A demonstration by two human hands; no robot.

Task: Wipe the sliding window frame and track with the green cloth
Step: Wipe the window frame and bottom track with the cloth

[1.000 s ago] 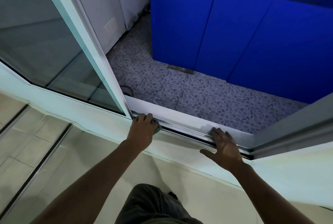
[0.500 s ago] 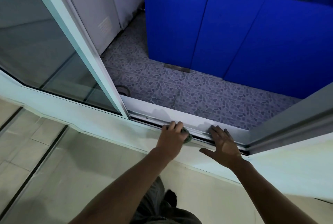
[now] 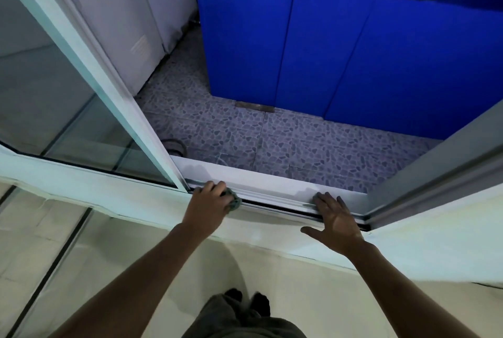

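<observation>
The white window frame's bottom track (image 3: 275, 203) runs from lower left to right across the view. My left hand (image 3: 208, 203) is closed on the green cloth (image 3: 234, 201), pressing it into the track right beside the foot of the sliding glass sash (image 3: 109, 87). Only a small bunch of the cloth shows past my fingers. My right hand (image 3: 336, 219) lies flat with fingers spread on the track and sill near the right jamb (image 3: 435, 174), holding nothing.
Beyond the opening lies a pebble-patterned tile floor (image 3: 272, 139) with blue panels (image 3: 340, 52) standing on it and a white door (image 3: 109, 19) at the left. Below the sill is a cream tiled wall (image 3: 326, 297); my legs show at the bottom.
My left hand slid the cloth right along the track toward my right hand, then back left to the sash foot. My right hand stayed put.
</observation>
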